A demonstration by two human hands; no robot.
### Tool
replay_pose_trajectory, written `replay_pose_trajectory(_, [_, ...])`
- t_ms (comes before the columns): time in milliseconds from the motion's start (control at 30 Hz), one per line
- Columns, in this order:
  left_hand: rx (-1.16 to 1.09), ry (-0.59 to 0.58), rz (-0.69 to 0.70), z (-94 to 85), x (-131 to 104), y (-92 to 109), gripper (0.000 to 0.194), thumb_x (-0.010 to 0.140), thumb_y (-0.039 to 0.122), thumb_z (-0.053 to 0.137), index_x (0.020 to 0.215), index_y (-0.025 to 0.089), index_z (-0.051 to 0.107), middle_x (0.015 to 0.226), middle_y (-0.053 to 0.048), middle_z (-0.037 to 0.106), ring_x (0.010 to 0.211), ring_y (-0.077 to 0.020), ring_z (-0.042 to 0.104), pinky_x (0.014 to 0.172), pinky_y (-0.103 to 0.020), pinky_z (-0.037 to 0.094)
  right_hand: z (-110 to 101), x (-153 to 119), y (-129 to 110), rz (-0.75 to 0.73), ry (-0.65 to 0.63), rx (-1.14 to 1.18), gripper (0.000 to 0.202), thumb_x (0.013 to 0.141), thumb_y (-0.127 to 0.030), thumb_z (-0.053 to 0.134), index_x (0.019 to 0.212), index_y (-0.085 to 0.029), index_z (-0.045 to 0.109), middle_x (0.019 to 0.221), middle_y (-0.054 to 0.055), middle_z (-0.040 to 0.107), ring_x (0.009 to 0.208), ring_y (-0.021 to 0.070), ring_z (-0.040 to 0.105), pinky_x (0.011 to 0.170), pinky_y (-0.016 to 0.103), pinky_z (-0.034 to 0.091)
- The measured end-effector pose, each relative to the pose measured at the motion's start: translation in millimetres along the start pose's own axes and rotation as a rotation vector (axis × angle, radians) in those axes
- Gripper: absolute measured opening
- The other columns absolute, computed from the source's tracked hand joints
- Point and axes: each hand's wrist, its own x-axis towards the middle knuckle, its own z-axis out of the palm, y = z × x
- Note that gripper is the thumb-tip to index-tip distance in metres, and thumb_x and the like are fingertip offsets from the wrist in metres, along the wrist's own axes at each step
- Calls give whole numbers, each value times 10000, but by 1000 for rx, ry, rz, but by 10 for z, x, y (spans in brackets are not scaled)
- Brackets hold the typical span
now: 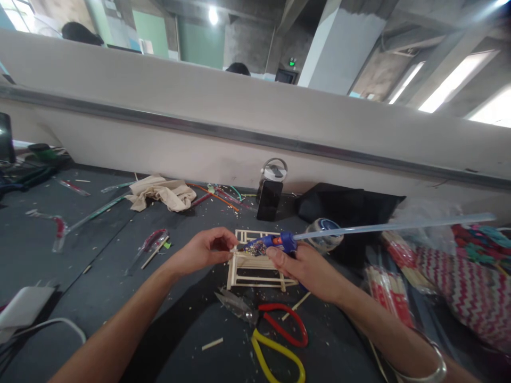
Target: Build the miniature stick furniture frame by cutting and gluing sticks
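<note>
My right hand (305, 266) is wrapped round a blue hot glue gun (288, 242), with a long clear glue stick (383, 227) sticking out of its back to the right. The gun's nozzle points left, over a small frame of pale wooden sticks (259, 282) on the dark table. At the frame's upper left corner, the fingertips of my left hand (211, 247) are pinched together by the stick ends, close to the nozzle. Scissors (249, 316) with one red and one yellow handle lie just in front of the frame.
A phone (270, 200) leans on a bottle (274, 170) behind the frame. Left of it is a crumpled cloth (162, 192). A clear jar (325, 234), packs of sticks (389, 292) and a zigzag-patterned bag (471, 287) are at right. A white charger (27, 308) lies left. A low partition (199, 143) stands behind.
</note>
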Motion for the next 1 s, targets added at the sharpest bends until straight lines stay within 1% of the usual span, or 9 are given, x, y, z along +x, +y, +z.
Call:
replay_pose_trajectory(133, [1,-1,-7,-1,1,-4,214,770,269,689,930,151,610,868,-19,626,771,-137,574,717,-276,453,-10,0,8,10,0,10,395,906,-514,461,647,-220,514,556,-44,403,616,136,443,591,257,371])
replay_pose_trajectory(233, [12,7,0,-6,1,-10,210,772,254,685,937,147,614,866,-22,629,763,-136,571,711,-275,453,-8,1,6,12,-3,23,379,910,-511,460,686,-217,545,549,-46,402,619,137,452,602,259,379])
replay_pose_trajectory(333, [26,14,7,-7,1,-5,213,767,255,688,934,144,619,874,-31,641,775,-146,580,724,-287,462,7,10,2,16,-6,36,392,912,-523,458,682,-218,547,536,-50,393,603,136,447,602,261,381])
replay_pose_trajectory(567, [5,1,12,-2,3,11,201,764,270,688,909,158,606,866,-18,635,787,-146,582,751,-294,465,42,54,8,8,-25,33,380,918,-531,460,764,-214,601,559,-49,427,595,131,445,604,261,387])
replay_pose_trajectory(700, [-1,3,11,-4,5,-10,212,754,268,699,910,159,606,871,-22,634,782,-146,584,744,-291,461,52,67,-26,-3,-18,15,376,916,-489,460,668,-215,527,580,-38,432,654,141,468,637,266,392])
replay_pose_trajectory(833, [6,1,20,-6,5,-18,208,758,262,695,915,156,609,876,-20,634,789,-145,584,742,-288,458,59,72,-65,11,-5,15,417,897,-508,471,600,-218,436,595,-31,436,700,149,480,673,278,398])
replay_pose_trajectory(1000, [10,-11,24,-10,4,-9,200,771,253,687,925,152,609,880,-22,631,786,-144,582,741,-291,458,55,63,-67,19,0,18,403,893,-523,475,631,-216,463,619,-25,462,707,152,482,680,281,404])
